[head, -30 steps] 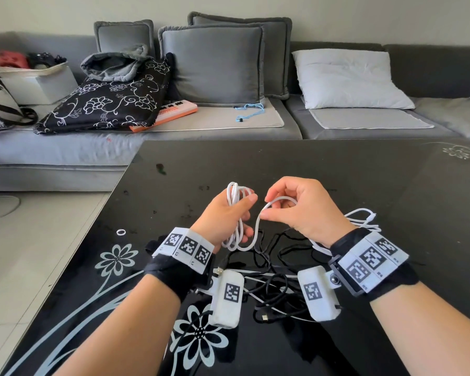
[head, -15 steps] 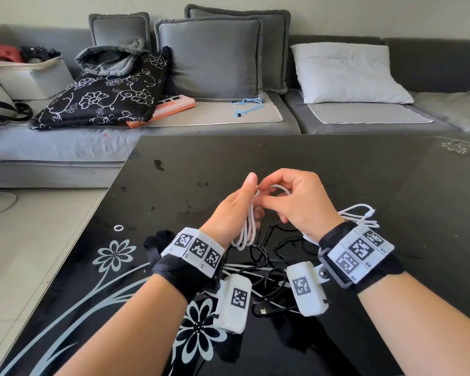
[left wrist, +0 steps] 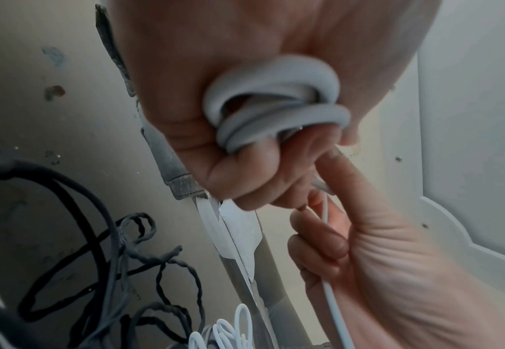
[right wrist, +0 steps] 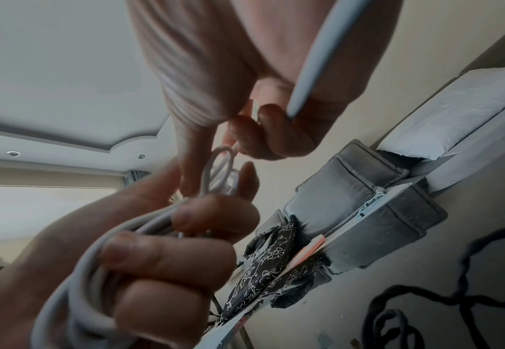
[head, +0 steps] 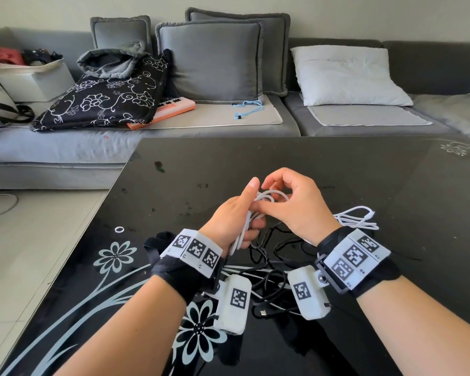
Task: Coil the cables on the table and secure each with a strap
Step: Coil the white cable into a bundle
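Observation:
My left hand [head: 240, 217] grips a bundle of white cable loops [head: 244, 229] above the black glass table [head: 337, 172]. In the left wrist view the loops [left wrist: 278, 104] bulge out of its curled fingers. My right hand [head: 291, 202] pinches the same white cable's strand [head: 273, 192] at the top of the bundle, touching the left fingers. That strand [right wrist: 313, 61] runs across the right palm in the right wrist view. More of the white cable [head: 356, 219] trails onto the table to the right. A tangle of black cables [head: 269, 256] lies under both hands.
A small white ring [head: 119, 229] lies on the table at the left. The table's left edge drops to a tiled floor [head: 25, 253]. A grey sofa [head: 228, 123] with cushions, a floral bag and an orange keyboard stands behind the table.
My right hand has brought its strand in from the right against the left hand's bundle. The hands, apart a second ago, now touch, and the left thumb stands up beside the loops.

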### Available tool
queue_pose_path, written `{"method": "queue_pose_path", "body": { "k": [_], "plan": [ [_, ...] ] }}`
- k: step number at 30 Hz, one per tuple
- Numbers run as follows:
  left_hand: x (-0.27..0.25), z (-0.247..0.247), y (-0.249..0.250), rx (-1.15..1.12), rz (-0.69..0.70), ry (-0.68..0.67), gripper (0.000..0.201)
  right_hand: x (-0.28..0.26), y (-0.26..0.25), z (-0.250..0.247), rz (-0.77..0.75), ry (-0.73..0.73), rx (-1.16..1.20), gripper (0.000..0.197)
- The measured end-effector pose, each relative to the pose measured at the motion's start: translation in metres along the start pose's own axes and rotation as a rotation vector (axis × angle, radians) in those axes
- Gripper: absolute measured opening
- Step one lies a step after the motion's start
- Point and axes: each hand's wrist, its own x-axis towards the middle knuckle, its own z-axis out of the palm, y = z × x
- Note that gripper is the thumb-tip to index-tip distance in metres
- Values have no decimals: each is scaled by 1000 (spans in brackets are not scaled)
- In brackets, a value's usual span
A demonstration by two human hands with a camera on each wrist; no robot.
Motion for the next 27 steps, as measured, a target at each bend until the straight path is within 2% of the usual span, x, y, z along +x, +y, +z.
{"method": "queue_pose_path", "body": {
  "k": [5, 9, 12, 14, 17, 19, 23, 25, 27],
  "plan": [
    [-1, 2, -3, 8, 43, 0, 36, 0, 3, -3, 9, -66, -19, 21],
    [2, -8, -2, -139, 66, 120, 30, 0, -3, -5, 22, -103, -24, 35],
    [4, -19, 2, -222, 89, 174, 29, 0, -2, -5, 55, -55, -26, 41],
    [5, -23, 4, -232, 108, 186, 28, 0, -1, -4, 47, -21, -36, 35],
    [7, -21, 3, -123, 105, 183, 25, -1, -3, -2, 29, -4, -20, 19],
    [7, -17, -1, -61, 86, 166, 27, -1, -4, -2, 27, 0, 22, 18],
    [7, -7, -8, -5, 115, 50, 38, -1, -6, -5, 29, -7, 50, 20],
    [7, -5, -9, 59, 154, -2, 34, -1, -6, -5, 34, -5, 39, 22],
    [6, -6, -8, 103, 175, -61, 20, -1, -4, -5, 49, 7, 44, 26]
  ]
}}
